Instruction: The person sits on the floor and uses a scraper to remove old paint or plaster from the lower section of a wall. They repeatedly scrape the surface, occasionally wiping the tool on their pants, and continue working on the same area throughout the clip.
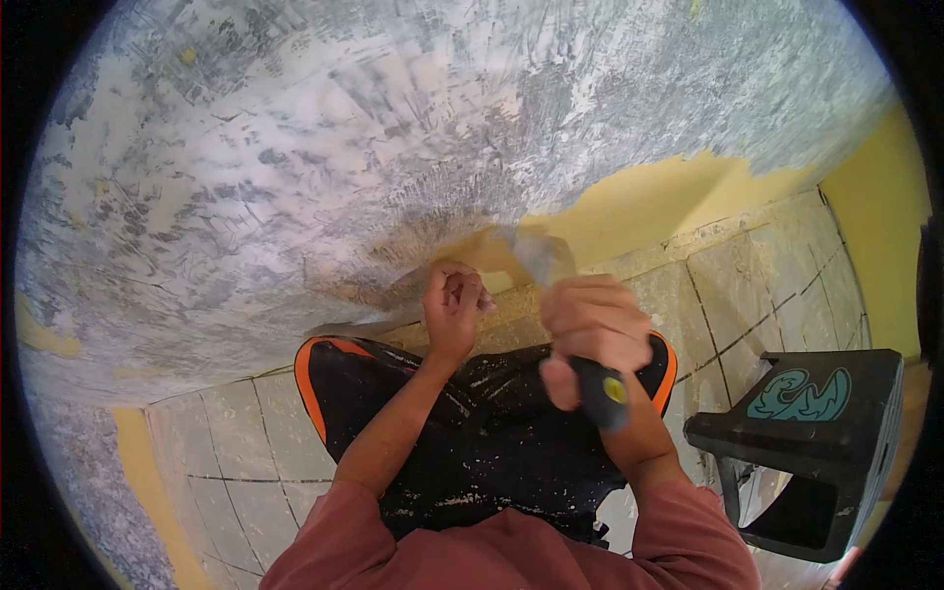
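Note:
My right hand [596,324] grips a scraper [542,254] by its dark handle, which has a yellow-green mark at the butt. The metal blade points up and left, before the low part of the wall [346,162]; blur hides whether it touches. My left hand [451,302] is loosely curled near the wall's base, with nothing visible in its fingers. Much of the wall is a patchy white and grey surface. Lower down, a strip of yellow paint [649,203] remains smooth, with a ragged border where it meets the grey.
A black plastic stool [804,435] with a teal emblem stands on my right. Dusty floor tiles [236,450] spread on both sides of my bent, paint-flecked legs [501,442]. A yellow side wall [881,243] meets the scraped wall at the right.

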The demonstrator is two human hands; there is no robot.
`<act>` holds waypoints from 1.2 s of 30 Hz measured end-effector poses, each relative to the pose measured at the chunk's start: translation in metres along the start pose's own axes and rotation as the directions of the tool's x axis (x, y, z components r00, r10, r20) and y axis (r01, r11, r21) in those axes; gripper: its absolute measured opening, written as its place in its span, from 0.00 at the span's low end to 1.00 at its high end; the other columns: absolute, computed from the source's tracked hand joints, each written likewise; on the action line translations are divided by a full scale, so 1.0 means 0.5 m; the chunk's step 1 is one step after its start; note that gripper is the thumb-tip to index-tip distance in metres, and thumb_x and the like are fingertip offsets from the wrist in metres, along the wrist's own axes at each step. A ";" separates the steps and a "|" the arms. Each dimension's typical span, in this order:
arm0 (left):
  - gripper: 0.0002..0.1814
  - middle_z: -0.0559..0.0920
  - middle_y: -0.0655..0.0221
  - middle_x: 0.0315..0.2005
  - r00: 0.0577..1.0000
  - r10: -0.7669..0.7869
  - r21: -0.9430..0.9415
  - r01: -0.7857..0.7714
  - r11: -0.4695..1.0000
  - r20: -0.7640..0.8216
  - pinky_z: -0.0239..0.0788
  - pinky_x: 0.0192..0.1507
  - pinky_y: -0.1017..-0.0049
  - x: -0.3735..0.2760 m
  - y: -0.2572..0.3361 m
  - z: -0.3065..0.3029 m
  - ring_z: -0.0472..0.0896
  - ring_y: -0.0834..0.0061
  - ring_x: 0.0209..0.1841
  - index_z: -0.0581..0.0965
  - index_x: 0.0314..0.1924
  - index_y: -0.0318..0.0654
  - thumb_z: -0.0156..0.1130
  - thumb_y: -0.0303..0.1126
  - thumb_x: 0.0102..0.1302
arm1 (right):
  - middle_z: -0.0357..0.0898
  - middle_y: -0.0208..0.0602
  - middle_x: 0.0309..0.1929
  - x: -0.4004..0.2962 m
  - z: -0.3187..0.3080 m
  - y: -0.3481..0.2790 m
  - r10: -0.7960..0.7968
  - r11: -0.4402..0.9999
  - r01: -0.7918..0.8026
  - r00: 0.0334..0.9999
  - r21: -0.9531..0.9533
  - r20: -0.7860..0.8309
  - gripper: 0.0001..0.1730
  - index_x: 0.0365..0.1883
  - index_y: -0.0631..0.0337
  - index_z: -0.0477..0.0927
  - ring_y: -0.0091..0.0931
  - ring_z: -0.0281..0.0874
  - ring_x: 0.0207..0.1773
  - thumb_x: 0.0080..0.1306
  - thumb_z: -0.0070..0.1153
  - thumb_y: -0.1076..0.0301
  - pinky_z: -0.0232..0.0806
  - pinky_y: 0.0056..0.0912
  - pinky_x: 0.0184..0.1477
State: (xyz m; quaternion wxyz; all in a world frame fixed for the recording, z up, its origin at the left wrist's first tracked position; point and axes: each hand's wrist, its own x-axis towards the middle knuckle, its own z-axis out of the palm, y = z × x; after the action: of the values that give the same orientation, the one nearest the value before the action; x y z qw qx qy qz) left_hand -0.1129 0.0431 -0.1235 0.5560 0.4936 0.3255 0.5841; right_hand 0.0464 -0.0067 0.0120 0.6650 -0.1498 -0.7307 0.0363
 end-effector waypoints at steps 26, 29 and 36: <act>0.03 0.77 0.68 0.25 1.000 -0.002 0.070 0.001 0.998 0.015 0.73 0.30 0.74 -0.006 -0.003 0.003 0.77 0.77 0.26 0.70 0.43 0.35 0.54 0.26 0.74 | 0.74 0.38 0.21 0.007 -0.030 0.004 0.125 0.979 -0.119 0.992 -0.166 0.022 0.10 0.22 0.62 0.71 0.36 0.78 0.24 0.55 0.60 0.71 0.73 0.36 0.33; 0.03 0.77 0.68 0.26 1.000 0.018 0.041 -0.019 0.999 0.013 0.73 0.30 0.74 -0.007 0.000 0.007 0.77 0.78 0.27 0.70 0.44 0.35 0.54 0.26 0.74 | 0.78 0.37 0.24 -0.019 -0.039 -0.024 0.173 0.975 -0.146 0.972 0.167 -0.159 0.14 0.29 0.60 0.76 0.38 0.79 0.28 0.63 0.62 0.59 0.72 0.41 0.40; 0.03 0.77 0.67 0.26 1.000 0.016 0.041 -0.016 0.999 -0.011 0.72 0.30 0.74 -0.007 0.003 0.006 0.76 0.77 0.27 0.71 0.43 0.35 0.54 0.26 0.73 | 0.72 0.33 0.19 -0.001 -0.007 -0.011 0.100 0.995 -0.101 0.995 -0.012 -0.007 0.12 0.24 0.60 0.70 0.34 0.74 0.19 0.61 0.60 0.67 0.71 0.36 0.29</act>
State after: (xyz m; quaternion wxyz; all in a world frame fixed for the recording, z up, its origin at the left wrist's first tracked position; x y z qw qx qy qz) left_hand -0.1110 0.0389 -0.1223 0.5395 0.5042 0.3363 0.5845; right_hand 0.0487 -0.0127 0.0134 0.6636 -0.1908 -0.7205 0.0645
